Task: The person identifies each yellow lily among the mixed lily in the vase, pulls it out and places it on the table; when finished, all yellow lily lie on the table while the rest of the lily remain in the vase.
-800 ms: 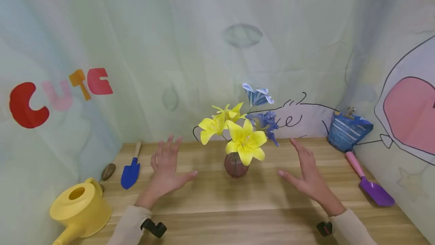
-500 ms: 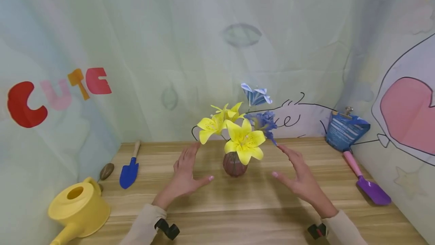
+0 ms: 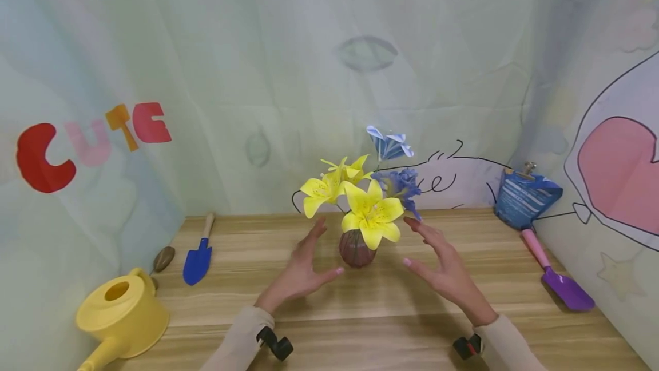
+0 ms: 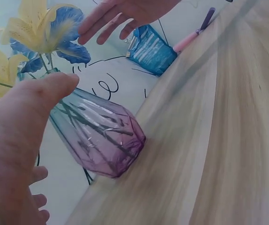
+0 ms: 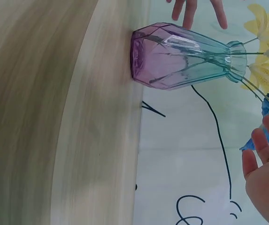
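Observation:
A faceted purple-to-teal glass vase point(image 3: 356, 249) point(image 4: 101, 138) point(image 5: 181, 63) stands on the wooden table point(image 3: 360, 314), holding yellow lilies point(image 3: 368, 211) and blue flowers point(image 3: 399, 182). My left hand point(image 3: 304, 271) is open just left of the vase, fingers straight, thumb close to the glass. To the right of the vase my right hand point(image 3: 437, 262) is open as well, its fingers spread near the blue blooms. Neither hand touches the vase. In the left wrist view my left thumb point(image 4: 45, 93) sits in front of the vase neck.
A yellow watering can point(image 3: 120, 316) stands front left, with a blue trowel point(image 3: 198, 256) and a brown stone point(image 3: 163, 258) behind it. A blue packet point(image 3: 525, 199) and a purple shovel point(image 3: 558, 279) lie at the right. Printed cloth walls close in the table.
Both hands have moved inward toward the vase from either side, the left one farther. The vase and flowers have stayed put.

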`<state>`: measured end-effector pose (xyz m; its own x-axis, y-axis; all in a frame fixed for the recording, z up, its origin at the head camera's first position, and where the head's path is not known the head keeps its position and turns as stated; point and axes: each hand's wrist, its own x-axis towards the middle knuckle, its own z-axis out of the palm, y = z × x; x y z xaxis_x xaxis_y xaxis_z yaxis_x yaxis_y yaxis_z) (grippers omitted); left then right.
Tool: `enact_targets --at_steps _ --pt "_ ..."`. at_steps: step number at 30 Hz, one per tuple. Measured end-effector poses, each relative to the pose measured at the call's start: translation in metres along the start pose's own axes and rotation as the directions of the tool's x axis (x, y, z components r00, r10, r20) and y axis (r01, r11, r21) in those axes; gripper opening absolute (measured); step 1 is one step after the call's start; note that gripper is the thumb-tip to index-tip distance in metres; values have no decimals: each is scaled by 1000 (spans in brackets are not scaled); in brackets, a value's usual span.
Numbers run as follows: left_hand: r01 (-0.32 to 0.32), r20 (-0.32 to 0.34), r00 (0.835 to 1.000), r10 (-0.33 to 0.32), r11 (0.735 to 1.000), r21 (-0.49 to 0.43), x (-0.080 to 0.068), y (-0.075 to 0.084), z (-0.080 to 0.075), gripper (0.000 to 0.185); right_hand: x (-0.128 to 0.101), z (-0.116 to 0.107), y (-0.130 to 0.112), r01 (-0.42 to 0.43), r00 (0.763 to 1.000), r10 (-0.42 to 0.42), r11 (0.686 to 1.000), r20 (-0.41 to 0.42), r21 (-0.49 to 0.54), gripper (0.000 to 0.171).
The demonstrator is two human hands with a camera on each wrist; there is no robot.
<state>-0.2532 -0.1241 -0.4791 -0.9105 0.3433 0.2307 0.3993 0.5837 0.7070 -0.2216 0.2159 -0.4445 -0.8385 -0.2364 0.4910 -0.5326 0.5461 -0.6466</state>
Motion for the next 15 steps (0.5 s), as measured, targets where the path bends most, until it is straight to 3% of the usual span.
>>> enact_targets --at_steps 10,15 --pt "76 31 997 -73 991 -109 14 7 22 116 10 10 -2 4 1000 -3 1000 -12 25 73" --pt "77 22 997 -74 984 -161 19 3 35 112 14 14 -6 -14 1000 14 998 -9 58 70"
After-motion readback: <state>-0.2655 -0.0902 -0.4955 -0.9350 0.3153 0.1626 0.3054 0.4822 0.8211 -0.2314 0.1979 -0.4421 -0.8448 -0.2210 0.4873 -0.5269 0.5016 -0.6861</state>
